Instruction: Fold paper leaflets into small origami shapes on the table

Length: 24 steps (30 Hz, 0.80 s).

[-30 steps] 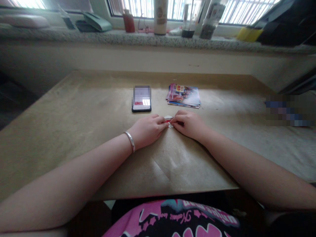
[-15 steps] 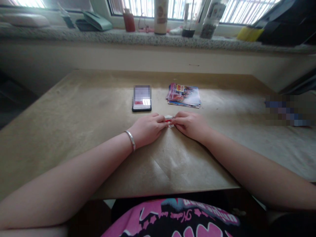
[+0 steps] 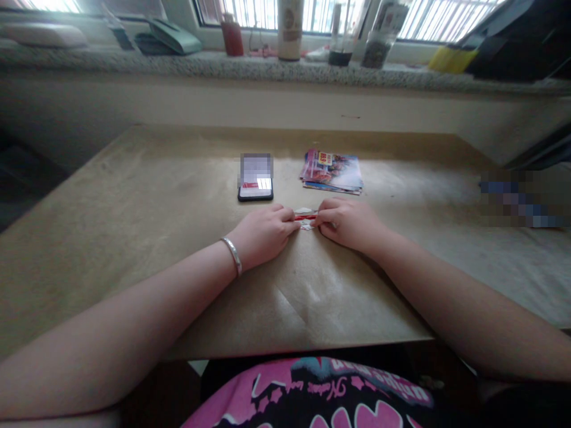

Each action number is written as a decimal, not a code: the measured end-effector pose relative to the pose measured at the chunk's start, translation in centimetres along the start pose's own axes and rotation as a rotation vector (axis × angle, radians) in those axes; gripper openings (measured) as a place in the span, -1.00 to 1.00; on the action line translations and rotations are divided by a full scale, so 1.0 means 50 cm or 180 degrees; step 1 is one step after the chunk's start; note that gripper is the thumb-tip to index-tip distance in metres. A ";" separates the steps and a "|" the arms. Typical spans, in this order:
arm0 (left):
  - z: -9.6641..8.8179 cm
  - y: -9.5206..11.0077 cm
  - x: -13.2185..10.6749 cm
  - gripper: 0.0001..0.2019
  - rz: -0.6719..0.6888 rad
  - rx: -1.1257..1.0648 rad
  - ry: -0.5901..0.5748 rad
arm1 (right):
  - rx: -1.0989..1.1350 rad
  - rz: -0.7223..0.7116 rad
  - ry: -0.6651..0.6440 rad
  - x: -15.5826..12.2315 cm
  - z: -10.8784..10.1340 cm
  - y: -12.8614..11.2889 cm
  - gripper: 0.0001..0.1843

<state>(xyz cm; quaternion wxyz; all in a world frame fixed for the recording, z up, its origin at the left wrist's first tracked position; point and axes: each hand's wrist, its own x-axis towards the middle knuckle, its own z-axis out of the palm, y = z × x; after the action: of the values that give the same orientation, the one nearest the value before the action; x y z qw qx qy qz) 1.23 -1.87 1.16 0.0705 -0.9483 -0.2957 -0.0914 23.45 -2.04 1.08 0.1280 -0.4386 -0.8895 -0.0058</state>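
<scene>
"At the near edge of the table (image 3: 250,315), what comes first?"

"Printed pink-and-black shirt (image 3: 312,398), lowest in view. Beyond it, two bare forearms reach inward; bracelet (image 3: 232,254) on the left wrist."

"State of each grip?"

"Left hand (image 3: 265,235): thumb and fingers closed on the left end of a small red-and-white piece (image 3: 305,217). Right hand (image 3: 354,223): fingers bunched, pinching the right end. How firmly, cannot tell."

"Position of the piece?"

"On the table, directly between the two grips, touching both. To the right of the left grip, to the left of the right one. Neither hand clearly nearer."

"Long axis?"

"Red strip runs left to right, hand to hand, across the wearer's front. White parts show on its far and near sides. Ends covered by fingers; material looks like paper, not certain."

"Farther out?"

"Phone (image 3: 256,191) just beyond the left hand, screen partly blurred. Stack of printed sheets (image 3: 339,172) beyond the right hand, slightly fanned. Farthest: speckled sill (image 3: 250,70) carrying a red bottle (image 3: 232,37) and a tall pale container (image 3: 289,35)."
</scene>
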 end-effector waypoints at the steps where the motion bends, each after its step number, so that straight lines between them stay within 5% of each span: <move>1: -0.001 -0.001 -0.001 -0.71 -0.0017 0.0012 -0.0010 | 0.0006 0.0035 -0.0007 -0.001 -0.002 0.001 -0.76; 24: -0.003 -0.032 -0.012 -0.71 0.0065 -0.0072 0.0108 | 0.0115 0.0113 0.0051 -0.018 -0.004 0.030 -0.79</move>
<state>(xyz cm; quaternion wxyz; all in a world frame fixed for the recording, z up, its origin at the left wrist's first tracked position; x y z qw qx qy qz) -0.19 -0.90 1.29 0.0657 -0.9503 -0.2837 -0.1102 25.17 -1.85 0.90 0.1431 -0.4518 -0.8805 0.0090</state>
